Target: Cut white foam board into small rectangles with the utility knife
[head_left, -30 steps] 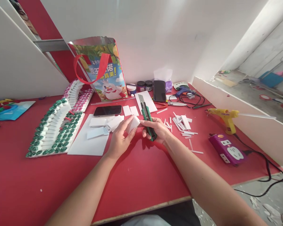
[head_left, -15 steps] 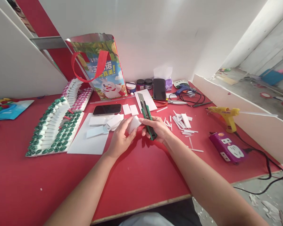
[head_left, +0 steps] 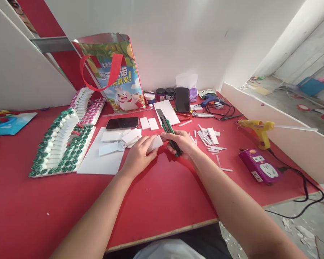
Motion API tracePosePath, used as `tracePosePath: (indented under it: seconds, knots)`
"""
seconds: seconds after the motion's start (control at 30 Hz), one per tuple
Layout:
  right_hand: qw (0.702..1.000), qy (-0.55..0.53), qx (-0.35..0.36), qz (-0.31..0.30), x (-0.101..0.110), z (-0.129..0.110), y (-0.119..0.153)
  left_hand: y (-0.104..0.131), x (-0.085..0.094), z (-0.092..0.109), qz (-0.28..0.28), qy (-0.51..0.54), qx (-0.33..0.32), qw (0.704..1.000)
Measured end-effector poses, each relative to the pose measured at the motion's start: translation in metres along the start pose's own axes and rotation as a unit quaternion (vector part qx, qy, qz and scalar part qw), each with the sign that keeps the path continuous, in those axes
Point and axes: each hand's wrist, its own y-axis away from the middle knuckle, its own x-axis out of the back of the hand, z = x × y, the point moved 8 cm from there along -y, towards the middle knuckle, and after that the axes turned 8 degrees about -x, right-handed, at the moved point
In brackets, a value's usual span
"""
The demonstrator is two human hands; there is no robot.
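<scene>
My left hand [head_left: 140, 155] is closed on a small white foam board piece [head_left: 156, 143], pinched between thumb and fingers just above the table. In my right hand [head_left: 183, 143] is a green utility knife [head_left: 167, 126], its blade pointing away from me and to the left. The knife is apart from the held piece. Left of my hands, several white pieces [head_left: 113, 136] lie piled on a white sheet [head_left: 99, 164]. Two small white rectangles [head_left: 149, 123] lie beyond my hands. To the right sits a heap of thin white strips [head_left: 208, 137].
A black phone [head_left: 122, 123] lies before a colourful bag [head_left: 121, 82]. Green and pink decorated white models [head_left: 62, 144] stand at the left. On the right are a yellow glue gun [head_left: 256, 132] and a corded purple power strip [head_left: 260, 167]. Scissors [head_left: 202, 114] lie at the back.
My right hand has drawn slightly right, away from the white piece, which it touched before. The piece now lies flatter in my left hand.
</scene>
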Motion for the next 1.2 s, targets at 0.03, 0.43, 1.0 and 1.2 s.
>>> tracePosePath:
  seconds: [0.03,0.43,1.0,1.2]
  knots:
    - [1.0,0.006,0.004,-0.002,0.0,0.0,0.0,0.0,0.0,0.0,0.002,0.004,-0.001,1.0]
    - [0.999,-0.041,-0.014,-0.022,0.003,0.006,-0.007,0.007,0.01,-0.011,0.1,0.18,0.142,0.968]
    - [0.995,-0.062,0.021,0.078,0.024,0.002,-0.01,0.005,0.034,-0.002,0.22,0.248,0.105,0.938]
    - [0.989,0.064,0.1,0.086,0.012,-0.011,0.001,0.0,0.032,0.014,0.137,0.064,0.002,0.989]
